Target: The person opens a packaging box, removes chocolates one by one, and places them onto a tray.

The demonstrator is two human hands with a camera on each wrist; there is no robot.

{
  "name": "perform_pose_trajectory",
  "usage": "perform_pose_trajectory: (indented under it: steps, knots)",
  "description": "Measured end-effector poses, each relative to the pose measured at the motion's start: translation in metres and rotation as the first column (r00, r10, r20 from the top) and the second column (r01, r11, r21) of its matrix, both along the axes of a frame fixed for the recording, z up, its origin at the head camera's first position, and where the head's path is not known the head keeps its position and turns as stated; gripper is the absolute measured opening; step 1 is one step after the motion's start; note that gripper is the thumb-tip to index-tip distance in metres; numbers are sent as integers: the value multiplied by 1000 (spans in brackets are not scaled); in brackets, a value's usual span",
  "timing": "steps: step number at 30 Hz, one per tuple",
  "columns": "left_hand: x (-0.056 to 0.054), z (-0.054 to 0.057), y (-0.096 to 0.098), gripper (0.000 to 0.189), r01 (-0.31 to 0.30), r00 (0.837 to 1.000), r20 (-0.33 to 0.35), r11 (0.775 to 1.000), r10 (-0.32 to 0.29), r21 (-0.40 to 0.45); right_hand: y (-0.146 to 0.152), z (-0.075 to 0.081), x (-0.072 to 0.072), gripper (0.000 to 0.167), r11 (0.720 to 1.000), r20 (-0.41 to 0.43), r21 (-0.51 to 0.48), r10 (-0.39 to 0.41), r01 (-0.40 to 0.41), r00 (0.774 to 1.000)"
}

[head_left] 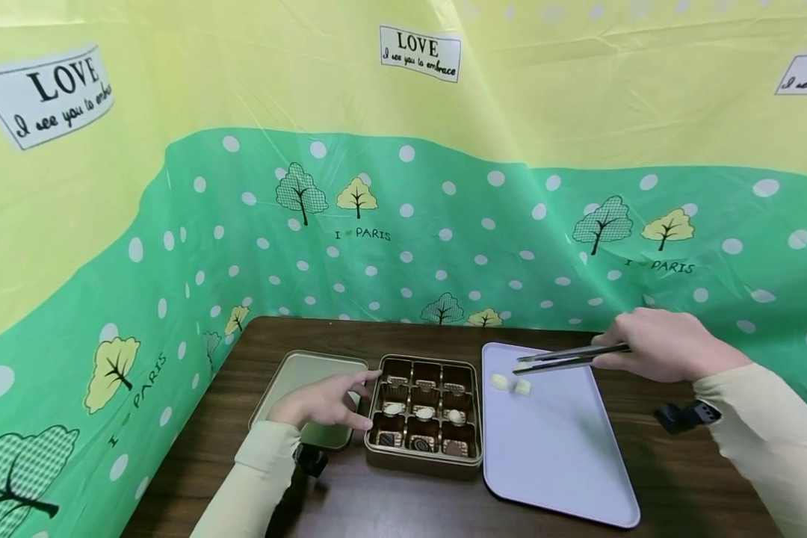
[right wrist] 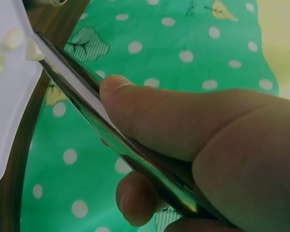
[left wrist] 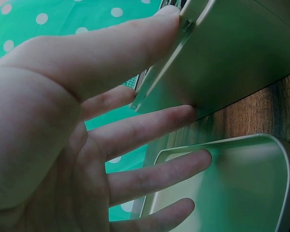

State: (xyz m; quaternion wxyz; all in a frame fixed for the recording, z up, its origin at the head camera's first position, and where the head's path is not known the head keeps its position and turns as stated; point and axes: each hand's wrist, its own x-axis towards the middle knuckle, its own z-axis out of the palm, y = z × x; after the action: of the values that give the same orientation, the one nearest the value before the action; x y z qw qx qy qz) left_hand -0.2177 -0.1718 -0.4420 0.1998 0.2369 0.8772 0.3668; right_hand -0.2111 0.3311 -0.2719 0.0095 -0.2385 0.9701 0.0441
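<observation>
Right hand (head_left: 655, 345): closed round the tongs (head_left: 571, 359), squeezed to a narrow gap at the tips.
Held piece (right wrist: 34, 50): pale, caught at the very ends of the tongs, over the tray's back part; height above the tray impossible to tell.
Left hand (head_left: 319, 400): spread wide, gripping nothing, thumb at the box's left rim; contact of the other fingers partly uncertain.
Box (head_left: 424, 465): between left hand and tray (head_left: 558, 463); white sweets (head_left: 425, 413) in the middle row, dark sweets (head_left: 421, 444) in front, only liners visible in the back row.
Slip risk: likely highest at the tongs' tips, from a shallow bite on a small, possibly smooth piece; if squeezed harder, could dent or shoot out.
Loose pieces (head_left: 500, 382): two on the tray, just beside the tips; could get nudged by a low sideways sweep.
Box shift: possible with too much thumb pressure, towards the tray.
Rim and dividers: could snag the tips or knock the piece free if crossed low.
Tray edge: just beside the box's right wall; touching or not, cannot tell.
Open room: widest over the tray's front part; tighter at the back, near the cloth (head_left: 403, 224).
Lid (head_left: 302, 370): left of the box, partly under the left hand; could be bumped on drawing back.
</observation>
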Motion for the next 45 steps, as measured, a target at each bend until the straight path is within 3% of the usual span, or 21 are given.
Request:
perform_pose_trajectory:
  steps: [8,15,24,35,45]
  knots:
    - [1,1,1,96,1,1000,-2,1000,-1,-15,29,-12,0,49,998,57,16,-63,62,996]
    - [1,2,1,96,-4,1000,-6,1000,4,-19,41,-29,-1,40,997,109,2,-83,83,991]
    - [2,0,2,96,1,1000,10,1000,-1,-8,46,-42,0,38,996,97,-5,-87,88,991]
    - [1,2,2,96,-9,1000,12,1000,9,-16,48,-42,0,39,995,128,-1,-98,99,987]
    - [1,2,2,95,-9,1000,11,1000,9,-13,45,-25,5,59,995,66,11,-98,98,993]
